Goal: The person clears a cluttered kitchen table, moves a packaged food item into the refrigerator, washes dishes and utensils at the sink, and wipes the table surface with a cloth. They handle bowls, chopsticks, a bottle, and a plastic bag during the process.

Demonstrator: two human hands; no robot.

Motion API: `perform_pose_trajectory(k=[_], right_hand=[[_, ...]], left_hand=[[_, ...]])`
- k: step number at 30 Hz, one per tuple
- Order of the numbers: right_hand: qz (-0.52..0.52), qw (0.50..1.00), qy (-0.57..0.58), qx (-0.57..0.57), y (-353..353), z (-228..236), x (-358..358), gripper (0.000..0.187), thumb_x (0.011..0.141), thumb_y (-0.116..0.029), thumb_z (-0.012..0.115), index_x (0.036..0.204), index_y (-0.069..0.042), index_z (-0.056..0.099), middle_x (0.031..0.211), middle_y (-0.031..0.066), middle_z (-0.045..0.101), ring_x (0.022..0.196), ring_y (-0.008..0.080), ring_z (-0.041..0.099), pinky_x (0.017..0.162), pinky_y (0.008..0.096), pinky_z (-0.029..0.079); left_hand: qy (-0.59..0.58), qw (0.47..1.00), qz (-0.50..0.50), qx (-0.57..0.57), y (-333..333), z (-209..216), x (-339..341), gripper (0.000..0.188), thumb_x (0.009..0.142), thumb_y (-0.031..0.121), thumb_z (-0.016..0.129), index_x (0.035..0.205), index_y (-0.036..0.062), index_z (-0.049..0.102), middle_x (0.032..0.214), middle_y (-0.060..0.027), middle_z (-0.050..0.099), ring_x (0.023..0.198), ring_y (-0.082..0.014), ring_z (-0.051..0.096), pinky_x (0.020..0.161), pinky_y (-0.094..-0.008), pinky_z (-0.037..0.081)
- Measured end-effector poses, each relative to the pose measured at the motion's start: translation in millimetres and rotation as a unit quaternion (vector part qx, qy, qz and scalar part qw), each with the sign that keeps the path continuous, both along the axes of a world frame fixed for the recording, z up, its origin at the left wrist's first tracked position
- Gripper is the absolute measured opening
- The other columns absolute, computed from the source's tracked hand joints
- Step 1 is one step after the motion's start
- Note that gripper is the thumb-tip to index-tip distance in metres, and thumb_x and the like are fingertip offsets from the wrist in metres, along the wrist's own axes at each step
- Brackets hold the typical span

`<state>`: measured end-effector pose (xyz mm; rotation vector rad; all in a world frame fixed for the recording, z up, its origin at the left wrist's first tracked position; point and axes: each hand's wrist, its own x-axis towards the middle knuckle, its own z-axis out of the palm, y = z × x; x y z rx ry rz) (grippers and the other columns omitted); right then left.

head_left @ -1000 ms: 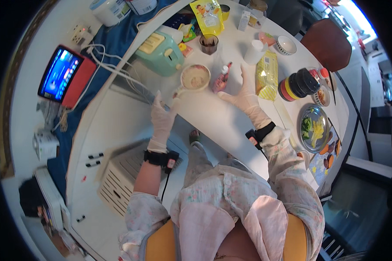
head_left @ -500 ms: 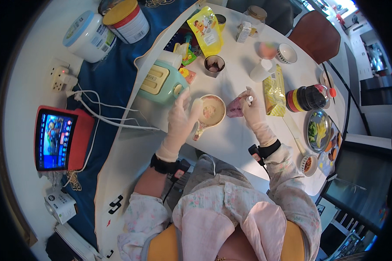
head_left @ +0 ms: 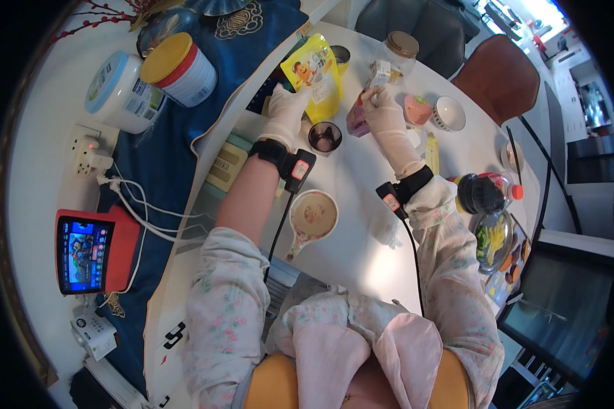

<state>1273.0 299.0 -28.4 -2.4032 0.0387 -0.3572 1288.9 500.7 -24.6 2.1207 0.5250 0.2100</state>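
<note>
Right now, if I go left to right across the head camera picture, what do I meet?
Red-cased screen, left hand, dark cup, purple container, right hand, white bowl, red bottle cap.

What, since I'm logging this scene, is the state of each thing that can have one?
Left hand: at yellow pouch, contact unclear
Right hand: closed on purple pouch
Screen: lit
Blue-lidded tub: closed
Yellow-lidded tin: closed
Brown-lidded jar: closed
Dark bottle: red cap on
Handled bowl: upright
Dark cup: upright
White plug: in outlet
</note>
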Motion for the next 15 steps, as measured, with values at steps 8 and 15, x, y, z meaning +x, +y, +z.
perform_pose_trajectory(k=[8,15], right_hand=[[0.062,0.991,0.019,0.116,-8,-17,62,0.015,0.089,-0.021,0.063,0.094,-0.01,0.055,0.079,0.0112,0.064,0.073,0.0242,0.063,0.069,0.0333,0.049],[0.063,0.997,-0.046,-0.004,-1,-4,97,0.017,0.087,-0.019,0.065,0.095,-0.007,0.057,0.084,0.0107,0.065,0.077,0.0229,0.063,0.071,0.0341,0.049]], left_hand=[[-0.043,0.984,-0.059,-0.163,5,-28,15,0.023,0.082,0.008,0.064,0.101,-0.0038,0.066,0.091,-0.011,0.069,0.076,-0.0181,0.065,0.068,-0.0314,0.05],[-0.086,0.945,-0.053,-0.309,14,-19,-49,0.017,0.082,0.006,0.064,0.095,-0.0029,0.069,0.084,-0.0104,0.069,0.073,-0.0124,0.063,0.065,-0.0284,0.05]])
